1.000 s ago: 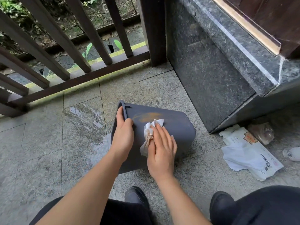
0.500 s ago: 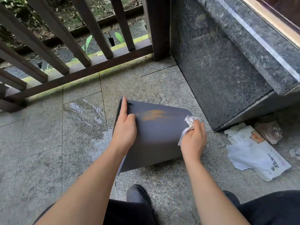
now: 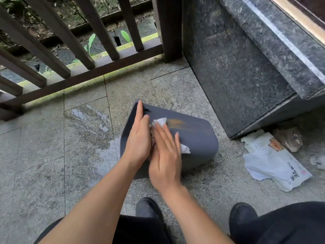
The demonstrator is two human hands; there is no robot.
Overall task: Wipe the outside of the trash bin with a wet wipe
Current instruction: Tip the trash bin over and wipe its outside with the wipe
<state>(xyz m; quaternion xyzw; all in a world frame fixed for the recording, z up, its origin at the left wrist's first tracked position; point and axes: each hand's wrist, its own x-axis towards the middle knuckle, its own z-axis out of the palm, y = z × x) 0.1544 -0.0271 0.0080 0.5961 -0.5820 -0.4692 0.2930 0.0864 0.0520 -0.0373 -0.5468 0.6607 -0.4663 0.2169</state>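
Trash bin (image 3: 197, 138), dark grey, lies on its side on the stone floor (image 3: 84, 155), open rim away from the dark stone block (image 3: 233, 76), closed bottom end toward it. Left hand (image 3: 139, 140) rests over the rim end of the bin, fingers nearly straight and together, steadying it; it is not curled round anything. Right hand (image 3: 165, 155) lies flat just beside the left one, palm down, fingers spread, pressing the wet wipe (image 3: 160, 121) against the bin's upper side. White wipe pokes out past the fingertips and again at the hand's outer edge. Orange-brown smear (image 3: 177, 123) on the bin, touching the wipe on the side toward the stone block. Wet patch (image 3: 89, 117) on the floor on the bin's rim side. White wipe packet (image 3: 274, 162) on the floor beyond the bin's bottom end, below the stone block. Wooden railing (image 3: 84, 50) well behind the bin. Two dark shoes (image 3: 147, 208) near the bottom edge.
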